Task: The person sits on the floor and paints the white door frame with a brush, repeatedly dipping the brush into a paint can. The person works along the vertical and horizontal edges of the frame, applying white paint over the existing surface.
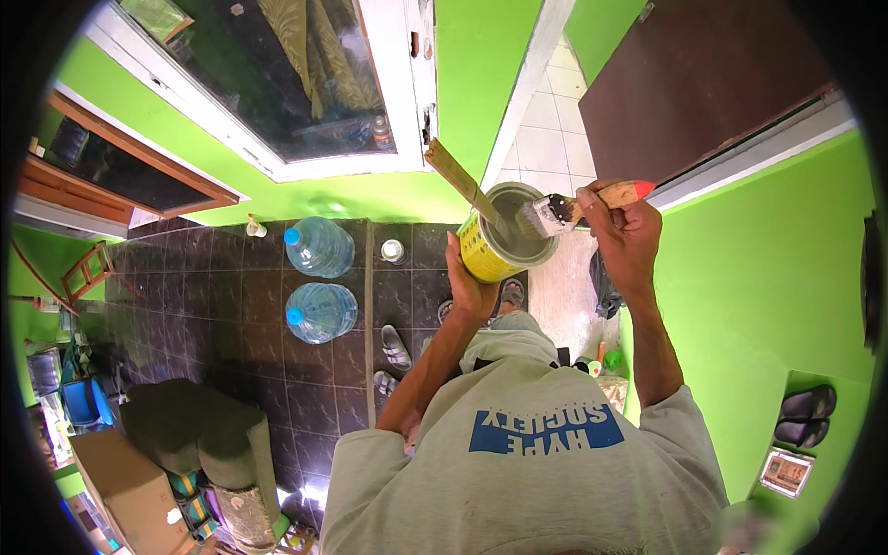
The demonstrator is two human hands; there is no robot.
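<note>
Bright green walls (pixel 768 277) fill the right side and the top of the view, with a white-framed window (pixel 305 83) set in the wall above and a dark brown door (pixel 703 83) at the upper right. Below lies a floor of dark glossy tiles (pixel 240 351), seen from high up. A grey-green sofa (pixel 199 439) stands at the lower left with a cardboard box (pixel 120 486) just beside it. On the tiles sit two large blue-capped water bottles (pixel 319 277), one above the other, near the wall, and a pair of sandals (pixel 393 361) lies to their right. A pair of dark slippers (pixel 807 414) rests on a green ledge at the far right. The person's grey shirt (pixel 527 462) takes up the bottom centre, both forearms reaching up from it. The left hand (pixel 467 282) is closed around the underside and side of a yellow paint can (pixel 504 236), holding it up in front of the wall; a wooden stirring stick (pixel 462 180) stands tilted in the can, leaning to the upper left. The right hand (pixel 624 227) is curled tight around the wooden, red-tipped handle of a paintbrush (pixel 573 208), whose bristles rest at the can's right rim.
</note>
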